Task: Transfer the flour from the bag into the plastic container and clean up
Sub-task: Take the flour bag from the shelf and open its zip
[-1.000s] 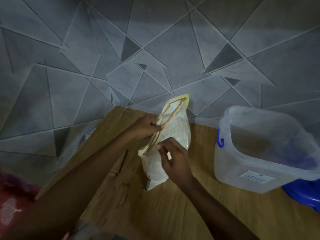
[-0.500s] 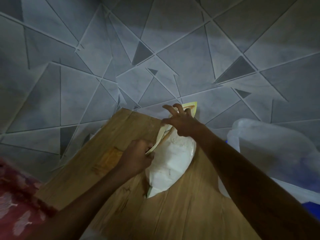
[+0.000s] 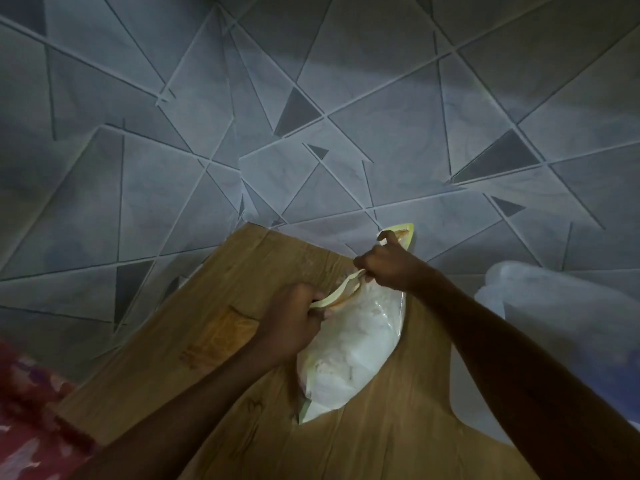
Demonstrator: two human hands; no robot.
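Two hands pinch the bag's [image 3: 353, 341] sealed top, left hand [image 3: 294, 323] nearer, right hand [image 3: 388, 268] at the far end, its long axis running away across the surface [image 3: 242, 271], container [image 3: 554, 317] off right.

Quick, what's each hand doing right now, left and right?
Left hand: closed, pinching the near end of the flour bag's top edge.
Right hand: closed, gripping the same top edge farther along.

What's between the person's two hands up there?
In the head view, the yellow top edge of the flour bag runs between the left hand and the right hand; each hand grips it.
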